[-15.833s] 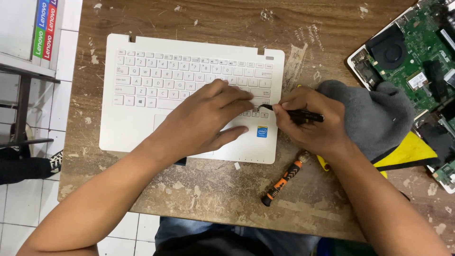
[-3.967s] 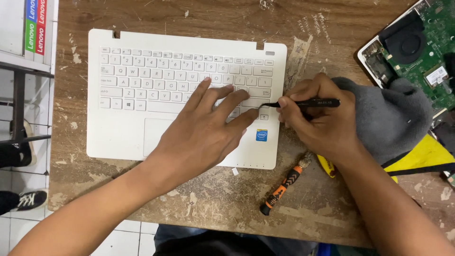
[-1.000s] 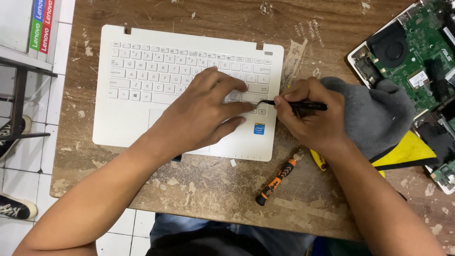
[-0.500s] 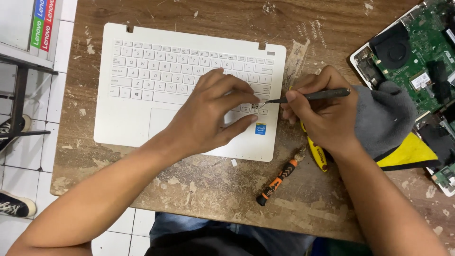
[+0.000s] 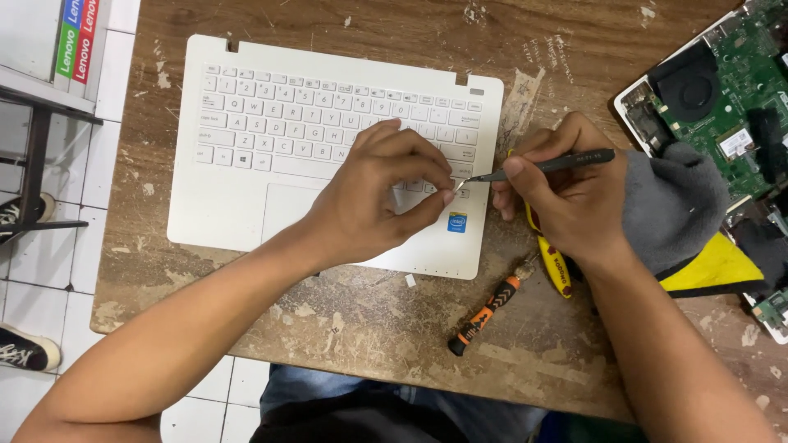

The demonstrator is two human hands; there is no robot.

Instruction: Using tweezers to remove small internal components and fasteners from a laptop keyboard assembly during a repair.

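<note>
From the head camera we see a white laptop keyboard deck (image 5: 328, 156) lying flat on a worn wooden table (image 5: 369, 328), where our left hand (image 5: 373, 201) curls over the lower-right keys, its grip narrow, fingertips pinched at a key by the tool's point. Our right hand (image 5: 566, 197) holds a slim black pry tool (image 5: 546, 166), grip closed around the shaft, tip touching the keys near the blue sticker. We judge a keycap is being worked; the next move calls for light, steady leverage. An orange-handled screwdriver (image 5: 486, 312), a grey cloth (image 5: 673, 205) and an exposed circuit board (image 5: 722, 90) lie nearby.
</note>
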